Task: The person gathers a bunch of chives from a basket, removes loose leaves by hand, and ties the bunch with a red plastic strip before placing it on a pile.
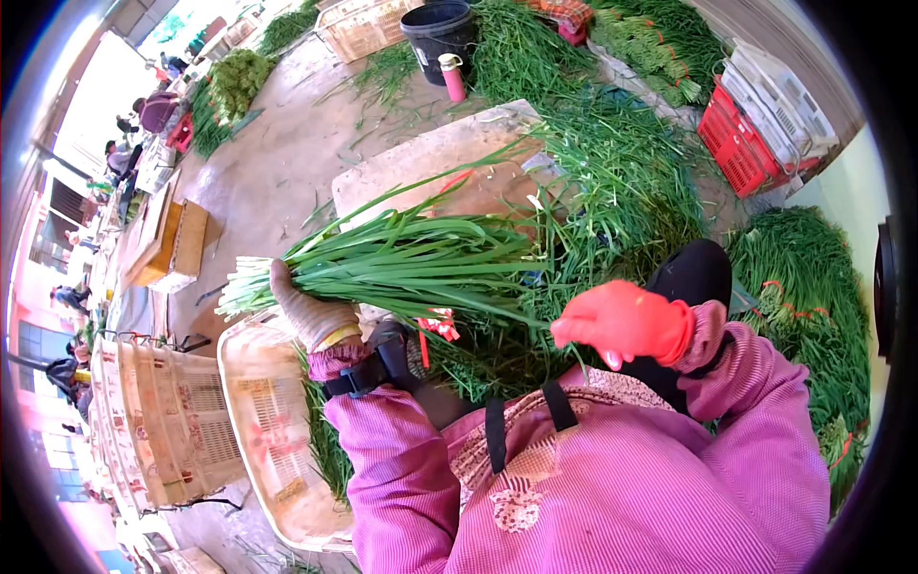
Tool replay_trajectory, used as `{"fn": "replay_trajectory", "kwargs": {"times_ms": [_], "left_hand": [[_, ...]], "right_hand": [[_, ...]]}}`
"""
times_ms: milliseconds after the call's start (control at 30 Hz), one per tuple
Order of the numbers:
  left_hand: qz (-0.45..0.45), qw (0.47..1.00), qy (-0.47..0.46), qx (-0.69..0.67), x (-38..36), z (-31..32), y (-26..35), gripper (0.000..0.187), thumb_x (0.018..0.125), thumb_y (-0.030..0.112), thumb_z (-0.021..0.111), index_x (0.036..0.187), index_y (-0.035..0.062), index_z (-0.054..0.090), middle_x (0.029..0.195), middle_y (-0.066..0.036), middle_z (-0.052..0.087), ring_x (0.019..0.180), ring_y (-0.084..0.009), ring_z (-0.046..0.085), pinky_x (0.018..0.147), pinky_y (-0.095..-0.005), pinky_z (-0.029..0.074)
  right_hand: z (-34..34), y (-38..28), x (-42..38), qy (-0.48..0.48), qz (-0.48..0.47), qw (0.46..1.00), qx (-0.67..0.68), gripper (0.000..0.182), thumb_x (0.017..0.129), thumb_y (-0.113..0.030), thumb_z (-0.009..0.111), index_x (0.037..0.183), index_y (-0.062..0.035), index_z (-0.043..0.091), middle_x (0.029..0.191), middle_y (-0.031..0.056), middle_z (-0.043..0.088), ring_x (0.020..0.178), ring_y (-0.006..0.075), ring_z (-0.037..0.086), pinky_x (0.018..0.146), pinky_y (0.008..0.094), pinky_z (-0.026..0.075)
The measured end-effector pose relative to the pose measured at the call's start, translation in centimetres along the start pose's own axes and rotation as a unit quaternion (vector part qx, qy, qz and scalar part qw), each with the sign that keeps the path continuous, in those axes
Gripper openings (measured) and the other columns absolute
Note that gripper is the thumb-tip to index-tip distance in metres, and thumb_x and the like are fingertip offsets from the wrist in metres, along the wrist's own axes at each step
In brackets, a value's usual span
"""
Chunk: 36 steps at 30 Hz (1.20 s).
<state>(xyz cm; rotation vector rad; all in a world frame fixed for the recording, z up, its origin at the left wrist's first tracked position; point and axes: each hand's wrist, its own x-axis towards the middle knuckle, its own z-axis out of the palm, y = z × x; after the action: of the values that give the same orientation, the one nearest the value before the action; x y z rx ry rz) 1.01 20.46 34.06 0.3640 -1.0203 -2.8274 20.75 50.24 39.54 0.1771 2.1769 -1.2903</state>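
Note:
My left hand [311, 306], in a beige glove, is closed around a bunch of green chives [411, 253] near its white stem ends, which stick out to the left. The long leaves fan out to the right. My right hand [626, 323], in a red glove, has its fingers curled together at the tip of a long leaf from the bunch. A red-and-white tie [440, 325] hangs just below the bunch. Loose chives [622, 172] are heaped beyond my right hand, and more lie in front of my lap. A worn board [430, 143] lies beyond the bunch.
A plastic crate [287, 497] stands at my left, beside stacked crates [163, 411]. Tied chive bundles [803, 325] lie at my right. Farther off are a black bucket [435, 38], a pink bottle [453, 81] and a red crate [736, 143]. Several people sit at the far left.

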Motion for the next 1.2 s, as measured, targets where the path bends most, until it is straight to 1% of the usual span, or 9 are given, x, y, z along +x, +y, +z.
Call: {"fn": "replay_trajectory", "kwargs": {"times_ms": [100,200,300,433,833,900,1000,1133,1200], "left_hand": [[0.008,0.999,0.04,-0.005,-0.3,0.5,0.4,0.047,0.087,0.044,0.058,0.107,0.0016,0.061,0.111,-0.017,0.064,0.1,-0.0328,0.061,0.093,-0.0473,0.048],[0.004,1.0,0.03,0.001,0.2,-0.1,0.6,0.047,0.088,0.044,0.057,0.109,0.002,0.06,0.113,-0.017,0.063,0.101,-0.0336,0.061,0.094,-0.0486,0.048],[-0.008,0.999,0.032,-0.004,-0.2,0.4,0.5,0.045,0.088,0.042,0.056,0.109,0.0014,0.06,0.113,-0.019,0.063,0.102,-0.0352,0.061,0.094,-0.0504,0.048],[-0.049,0.997,0.061,0.007,-1.0,1.4,0.5,0.047,0.088,0.041,0.055,0.111,0.0014,0.06,0.116,-0.019,0.063,0.102,-0.0357,0.061,0.096,-0.0512,0.046],[-0.023,0.999,0.043,0.022,3.0,-3.2,3.3,0.04,0.085,0.04,0.053,0.103,0.0051,0.061,0.107,-0.016,0.065,0.094,-0.0356,0.062,0.09,-0.0512,0.048],[0.034,0.997,0.042,0.05,5.9,-6.1,5.7,0.041,0.081,0.039,0.054,0.103,0.006,0.063,0.11,-0.017,0.065,0.095,-0.0356,0.062,0.09,-0.0506,0.048],[0.076,0.995,0.065,0.02,7.6,-9.6,10.1,0.045,0.08,0.04,0.052,0.108,0.0068,0.064,0.111,-0.015,0.067,0.098,-0.0359,0.062,0.09,-0.0504,0.048],[0.069,0.992,0.109,0.01,7.6,-10.6,13.2,0.055,0.088,0.05,0.043,0.115,0.0067,0.062,0.114,-0.014,0.066,0.103,-0.0365,0.061,0.092,-0.0536,0.047],[0.05,0.992,0.111,-0.014,8.0,-11.5,13.8,0.054,0.089,0.051,0.043,0.114,0.0078,0.062,0.114,-0.013,0.066,0.103,-0.0353,0.061,0.091,-0.0539,0.047]], "right_hand": [[1.4,1.1,-0.9,0.014,-0.067,0.996,-0.057,0.033,0.095,-0.036,0.052,0.09,-0.0069,0.067,0.061,0.0055,0.063,0.044,0.0138,0.06,0.049,0.0309,0.048],[1.0,0.7,-2.1,0.151,-0.158,0.94,-0.263,0.032,0.094,-0.036,0.052,0.076,-0.0096,0.057,0.059,0.0116,0.059,0.052,0.0332,0.06,0.049,0.0441,0.046],[0.9,1.1,-2.9,0.22,-0.232,0.85,-0.418,0.031,0.094,-0.035,0.052,0.077,-0.01,0.056,0.056,0.0112,0.057,0.049,0.0323,0.059,0.045,0.044,0.044],[0.1,2.3,-3.2,0.267,-0.282,0.801,-0.455,0.03,0.093,-0.033,0.054,0.073,-0.0102,0.054,0.051,0.0105,0.053,0.045,0.0315,0.055,0.041,0.0427,0.041],[-3.7,4.6,-5.9,0.284,-0.247,0.784,-0.493,0.03,0.091,-0.031,0.058,0.07,-0.0102,0.051,0.052,0.0113,0.051,0.048,0.0348,0.054,0.043,0.0442,0.041],[-6.5,5.9,-7.0,0.315,-0.229,0.755,-0.528,0.025,0.091,-0.028,0.058,0.075,-0.0093,0.057,0.059,0.0114,0.056,0.051,0.0318,0.057,0.045,0.0413,0.043],[-13.7,9.1,-9.2,0.475,-0.193,0.768,-0.384,0.022,0.094,-0.027,0.054,0.089,-0.0074,0.063,0.068,0.0122,0.061,0.052,0.0243,0.056,0.05,0.0365,0.043],[-18.8,5.2,-10.4,0.569,0.007,0.791,-0.225,0.024,0.096,-0.032,0.052,0.101,-0.0111,0.064,0.072,0.0101,0.062,0.055,0.0222,0.053,0.055,0.0325,0.044],[-22.8,6.2,-9.1,0.647,-0.186,0.64,-0.37,0.027,0.097,-0.034,0.051,0.116,-0.0189,0.061,0.084,0.0079,0.065,0.065,0.0229,0.054,0.063,0.0313,0.046]]}}
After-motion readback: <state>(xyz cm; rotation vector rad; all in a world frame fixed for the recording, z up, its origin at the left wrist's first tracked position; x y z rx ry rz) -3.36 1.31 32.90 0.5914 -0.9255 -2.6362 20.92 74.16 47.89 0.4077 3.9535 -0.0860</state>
